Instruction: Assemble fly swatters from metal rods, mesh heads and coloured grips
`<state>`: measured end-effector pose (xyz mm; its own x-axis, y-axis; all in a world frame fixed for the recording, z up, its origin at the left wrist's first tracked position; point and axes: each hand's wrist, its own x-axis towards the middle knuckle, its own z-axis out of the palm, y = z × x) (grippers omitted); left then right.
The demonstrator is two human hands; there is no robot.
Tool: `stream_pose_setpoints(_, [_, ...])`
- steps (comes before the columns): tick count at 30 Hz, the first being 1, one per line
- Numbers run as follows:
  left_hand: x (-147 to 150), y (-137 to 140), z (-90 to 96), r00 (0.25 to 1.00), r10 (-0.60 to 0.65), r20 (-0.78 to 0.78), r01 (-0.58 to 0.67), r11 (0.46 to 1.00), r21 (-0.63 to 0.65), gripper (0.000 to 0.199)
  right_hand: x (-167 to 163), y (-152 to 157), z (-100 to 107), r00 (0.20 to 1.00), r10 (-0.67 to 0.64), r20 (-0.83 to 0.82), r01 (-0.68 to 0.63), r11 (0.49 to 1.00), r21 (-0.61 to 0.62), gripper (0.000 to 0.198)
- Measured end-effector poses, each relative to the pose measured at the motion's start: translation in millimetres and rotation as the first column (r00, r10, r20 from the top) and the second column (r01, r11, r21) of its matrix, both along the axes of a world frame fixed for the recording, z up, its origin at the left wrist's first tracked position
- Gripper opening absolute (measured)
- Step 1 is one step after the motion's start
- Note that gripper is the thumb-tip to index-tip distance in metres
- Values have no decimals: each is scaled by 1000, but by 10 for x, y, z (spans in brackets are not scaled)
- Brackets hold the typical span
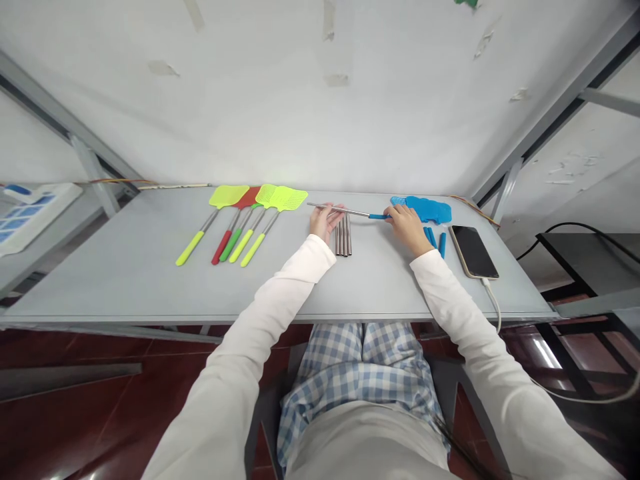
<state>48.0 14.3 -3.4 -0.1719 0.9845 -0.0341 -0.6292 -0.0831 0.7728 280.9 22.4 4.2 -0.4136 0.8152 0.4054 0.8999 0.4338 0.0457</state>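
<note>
My left hand (325, 221) pinches a thin metal rod (354, 212), held level above the table. On the rod's right end sits a blue handle sleeve (379, 217), and my right hand (406, 228) has its fingers closed around that sleeve. Just below my left hand lie several loose metal rods (343, 240), side by side. Blue fly swatter heads (429, 209) are stacked behind my right hand, partly covered by it. Several loose blue sleeves (442, 245) rest beside my right wrist.
Several fly swatters with yellow, red and green parts (240, 227) lie at the left on the grey table (125, 267). A phone (473, 251) with a white charging cable (493, 300) lies at the right. A white wall (300, 120) rises behind the table.
</note>
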Motion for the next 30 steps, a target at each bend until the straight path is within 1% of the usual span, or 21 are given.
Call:
stream_pose_setpoints(3, [-1, 3, 2, 1000, -22, -4, 22, 999, 25, 10, -4, -5, -5, 999, 33, -3, -33, 999, 7, 27])
stream_pose_setpoints(8, [-5, 9, 7, 1000, -15, -10, 15, 998, 65, 12, -28, -20, 21, 999, 32, -17, -31, 998, 51, 28])
stream_pose_setpoints(14, [-2, 6, 39, 1000, -15, -10, 16, 998, 67, 16, -43, -38, 50, 999, 18, -32, -18, 1000, 18, 31])
stream_pose_setpoints(16, [21, -14, 49, 998, -55, -17, 56, 997, 49, 19, -76, -61, 61, 997, 35, -62, -35, 999, 7, 32])
stream_pose_setpoints(19, [71, -66, 51, 986, -156, -51, 159, 986, 55, 24, -157, -108, 71, 989, 88, -117, -90, 996, -16, 33])
stream_pose_setpoints(21, [97, -100, 47, 978, -193, -76, 199, 977, 80, 27, -213, -139, 73, 979, 123, -165, -128, 991, -22, 34])
stream_pose_setpoints(24, [109, -124, 55, 973, -211, -92, 220, 971, 92, 30, -279, -173, 86, 950, 156, -270, -164, 986, -8, 38])
stream_pose_setpoints(28, [98, -121, 110, 977, -197, -82, 202, 978, 50, 32, -276, -163, 158, 886, 199, -418, -232, 972, -28, 42])
stream_pose_setpoints(30, [85, -115, 149, 982, -173, -73, 175, 984, 19, 31, -199, -96, 202, 855, 166, -491, -207, 978, -30, 47])
